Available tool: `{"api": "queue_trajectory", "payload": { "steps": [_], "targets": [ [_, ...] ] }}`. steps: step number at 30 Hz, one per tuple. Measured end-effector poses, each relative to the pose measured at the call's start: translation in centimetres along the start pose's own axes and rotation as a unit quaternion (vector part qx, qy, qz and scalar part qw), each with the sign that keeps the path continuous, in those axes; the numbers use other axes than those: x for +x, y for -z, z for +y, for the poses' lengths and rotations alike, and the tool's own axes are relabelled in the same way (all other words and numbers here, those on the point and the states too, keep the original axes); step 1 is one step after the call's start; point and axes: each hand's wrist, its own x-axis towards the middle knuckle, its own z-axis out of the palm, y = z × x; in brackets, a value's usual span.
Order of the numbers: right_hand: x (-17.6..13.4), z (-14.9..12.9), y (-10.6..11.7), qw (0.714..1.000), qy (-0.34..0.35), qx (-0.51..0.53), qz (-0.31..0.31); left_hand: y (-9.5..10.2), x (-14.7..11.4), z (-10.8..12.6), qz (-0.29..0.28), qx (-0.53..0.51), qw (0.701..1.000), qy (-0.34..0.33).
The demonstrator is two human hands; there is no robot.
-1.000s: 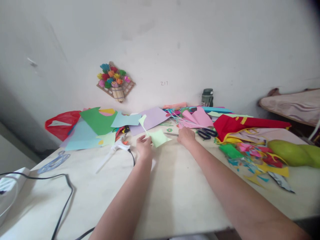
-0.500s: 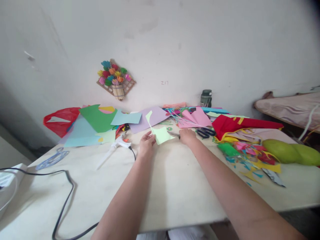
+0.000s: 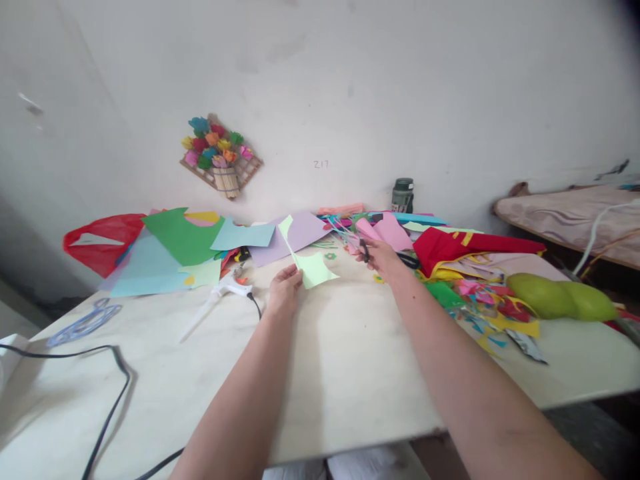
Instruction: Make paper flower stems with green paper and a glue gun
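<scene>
With the fingers and the thumb of my left hand [image 3: 287, 288] I pinch the left edge of a pale green piece of paper with curved cut edges [image 3: 317, 271]; this grip is closed on the paper. From the pinched place one thin strip of the same paper goes up to the left, and it becomes wider at its end. The paper is in front of me, near the middle of the cream-coloured table [image 3: 365, 373], but I cannot tell if its lower edge touches the surface.

My right hand [image 3: 383, 259] is to the right of the paper and apart from it. Its fingers are bent loosely around the black handle of a pair of scissors [image 3: 365, 251]; the blades I cannot make out, so I cannot say how wide they stand. Just behind this hand lies a dark looped handle [image 3: 410, 261], partly covered by it.

A small green paper flower [image 3: 330, 256] lies beyond the pale paper, and a lilac sheet of paper [image 3: 300, 233] is farther back. To the left of my left hand rests a white pistol-shaped tool [image 3: 233, 287] with a black cord. Beyond my right hand are folded pink papers [image 3: 394, 233].
</scene>
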Motion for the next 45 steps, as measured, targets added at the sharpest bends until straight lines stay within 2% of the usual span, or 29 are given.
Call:
{"api": "queue_trajectory", "payload": {
  "steps": [3, 9, 13, 16, 24, 28, 32, 38, 41, 45],
  "targets": [
    [-0.5, 0.3, -0.9, 0.997, -0.004, 0.048, -0.056, 0.2, 0.2, 0.1, 0.006, -0.004, 1.0, 0.007],
    [-1.9, 1.1, -4.6, 0.993, -0.055, 0.012, -0.106, 0.2, 0.5, 0.1, 0.024, -0.026, 0.999, 0.007],
    [-2.7, 1.0, -7.0, 0.996, -0.039, 0.025, -0.077, -0.1, 0.2, 0.1, 0.021, -0.04, 0.999, 0.007],
    [-3.0, 0.8, -7.7, 0.998, -0.025, 0.037, -0.051, -0.2, 0.1, 0.2, 0.021, -0.053, 0.998, 0.004],
    [-3.1, 0.7, -7.7, 0.995, -0.012, 0.074, -0.058, -0.2, 0.2, 0.1, 0.02, -0.076, 0.997, 0.002],
    [-2.7, 1.1, -8.1, 0.998, 0.019, 0.051, -0.036, -0.3, 0.0, 0.3, 0.015, -0.067, 0.998, 0.007],
    [-2.1, 1.4, -7.7, 0.998, 0.057, 0.032, -0.018, -0.2, -0.3, 0.8, -0.007, -0.012, 0.999, 0.042],
    [-1.9, 1.1, -6.7, 0.998, 0.053, 0.02, -0.011, 0.2, -0.6, 1.3, -0.064, 0.09, 0.992, 0.054],
    [-2.1, 0.7, -6.6, 0.999, 0.041, 0.018, -0.007, 0.4, -0.5, 1.3, -0.055, 0.098, 0.993, 0.044],
    [-2.5, 0.4, -6.5, 1.0, 0.002, -0.003, -0.025, 0.9, -0.1, 1.3, -0.011, 0.078, 0.997, 0.013]
  ]
}}
